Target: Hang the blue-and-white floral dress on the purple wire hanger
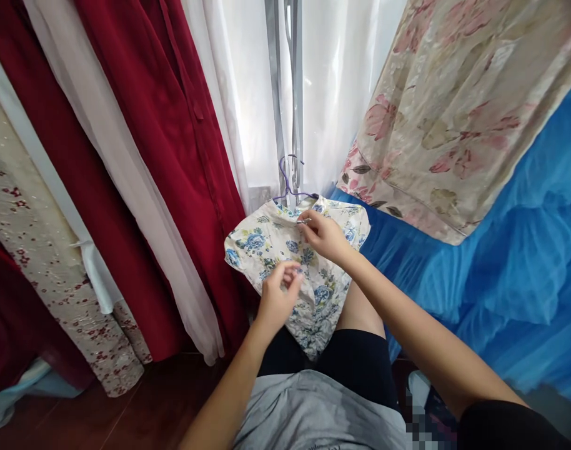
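Note:
A white garment with blue flowers and green leaves [252, 240] hangs on a purple hanger [285, 181] in front of my lap, its lower end gathered between my thighs. At its neckline, my right hand [323, 234] pinches a small, thin, silvery thing [304, 220], too small to name. Lower down, over the front of the garment, my left hand [282, 290] has its fingers curled towards the thumb. Whatever lies between those fingertips, if anything, is too small to make out.
Long dark red cloth [158, 125] and pale cloth hang at left, above a dark tiled floor [98, 412]. White curtains [337, 81] and a grey metal post [275, 75] stand behind. At right hang a pink-flowered garment [454, 125] and ruffled blue fabric [515, 281].

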The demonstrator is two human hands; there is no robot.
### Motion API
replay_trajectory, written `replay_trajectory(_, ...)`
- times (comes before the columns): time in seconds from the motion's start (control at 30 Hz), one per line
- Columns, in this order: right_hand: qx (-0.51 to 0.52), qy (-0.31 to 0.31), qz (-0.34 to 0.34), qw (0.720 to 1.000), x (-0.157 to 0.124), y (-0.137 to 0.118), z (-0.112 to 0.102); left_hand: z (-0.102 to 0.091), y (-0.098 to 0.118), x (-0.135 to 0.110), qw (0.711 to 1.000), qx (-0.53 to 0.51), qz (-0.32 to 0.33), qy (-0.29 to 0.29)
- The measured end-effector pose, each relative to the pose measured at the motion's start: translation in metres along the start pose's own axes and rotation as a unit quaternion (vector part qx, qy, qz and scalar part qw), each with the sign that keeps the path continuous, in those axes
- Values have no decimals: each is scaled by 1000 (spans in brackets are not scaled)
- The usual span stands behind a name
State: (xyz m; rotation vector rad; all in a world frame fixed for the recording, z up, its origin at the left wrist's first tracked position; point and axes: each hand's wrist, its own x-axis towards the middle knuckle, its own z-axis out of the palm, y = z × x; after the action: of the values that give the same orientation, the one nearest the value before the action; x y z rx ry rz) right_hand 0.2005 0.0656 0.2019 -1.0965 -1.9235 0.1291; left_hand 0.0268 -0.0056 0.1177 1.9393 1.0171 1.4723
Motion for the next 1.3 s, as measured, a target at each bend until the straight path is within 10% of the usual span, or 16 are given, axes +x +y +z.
replay_trajectory(0.23, 58, 20, -79, 995, -4, -12, -8, -26, 41, 85, 981, 132, 131, 52)
replay_trajectory(0.47, 202, 166, -16, 965, -3, -4, 14, -25, 32, 106, 970, 153, 182, 43)
replay_trajectory(0.73, 283, 64, -3, 957, -8, -11, 18, -24, 31, 106, 969, 126, 208, 40)
replay_trajectory(1.03, 238, 65, 1, 969, 6, -20, 18, -23, 40, 114, 947, 112, 258, 159)
replay_trajectory(1.3, 237, -68, 91, 965, -4, 0, 27, -47, 30, 139, 945, -23, 208, 250)
